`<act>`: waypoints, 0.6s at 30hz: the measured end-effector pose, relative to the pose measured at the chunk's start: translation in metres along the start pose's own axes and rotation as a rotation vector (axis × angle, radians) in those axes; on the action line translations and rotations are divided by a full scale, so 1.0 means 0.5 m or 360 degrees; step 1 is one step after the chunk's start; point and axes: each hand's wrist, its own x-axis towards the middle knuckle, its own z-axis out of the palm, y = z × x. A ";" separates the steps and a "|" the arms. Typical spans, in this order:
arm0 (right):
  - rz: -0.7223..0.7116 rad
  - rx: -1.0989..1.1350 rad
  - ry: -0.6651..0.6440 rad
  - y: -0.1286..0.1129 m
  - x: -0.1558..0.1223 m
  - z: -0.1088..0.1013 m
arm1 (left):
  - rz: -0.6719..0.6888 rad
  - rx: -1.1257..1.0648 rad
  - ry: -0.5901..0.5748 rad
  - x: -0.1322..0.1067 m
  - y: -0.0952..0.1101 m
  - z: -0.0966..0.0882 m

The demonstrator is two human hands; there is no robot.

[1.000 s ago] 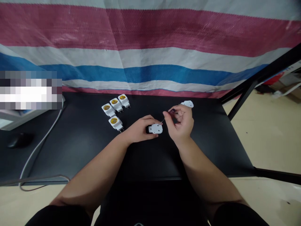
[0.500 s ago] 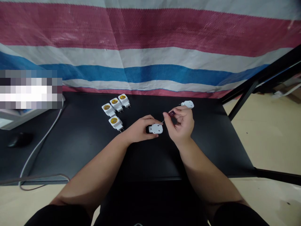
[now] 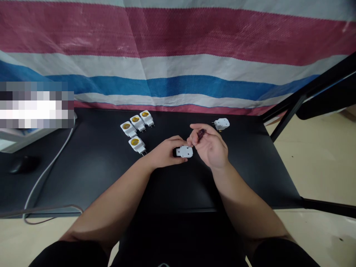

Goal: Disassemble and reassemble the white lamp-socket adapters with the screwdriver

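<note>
Left grip closed on white adapter, right grip pinching red-handled screwdriver, four yellow-cored adapters nearby

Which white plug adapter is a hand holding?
The one under the left hand, plain back up; the four yellow-centred adapters and the one beyond the right hand lie loose.
</note>
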 end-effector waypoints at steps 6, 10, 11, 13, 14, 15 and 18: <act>-0.0050 0.0093 -0.0085 0.008 0.003 0.011 | 0.0010 -0.0019 -0.0032 0.000 -0.004 0.001; 0.0046 0.0048 -0.0073 0.006 0.002 0.010 | 0.0007 -0.0017 -0.0019 0.001 -0.002 0.001; 0.0074 0.0052 -0.0066 0.004 0.002 0.010 | 0.0001 -0.0021 -0.0024 0.001 -0.001 0.001; 0.0094 0.0075 -0.0070 0.003 0.003 0.011 | -0.0006 -0.0025 -0.0035 0.002 0.000 0.001; 0.0080 0.0091 -0.0082 0.004 0.003 0.012 | -0.0010 -0.0025 -0.0043 0.002 0.001 0.001; 0.0050 0.0103 -0.0093 0.005 0.004 0.013 | -0.0015 -0.0026 -0.0051 0.002 0.001 0.001; -0.0037 0.0088 -0.0091 0.009 0.006 0.014 | -0.0026 -0.0027 -0.0067 0.002 0.003 0.002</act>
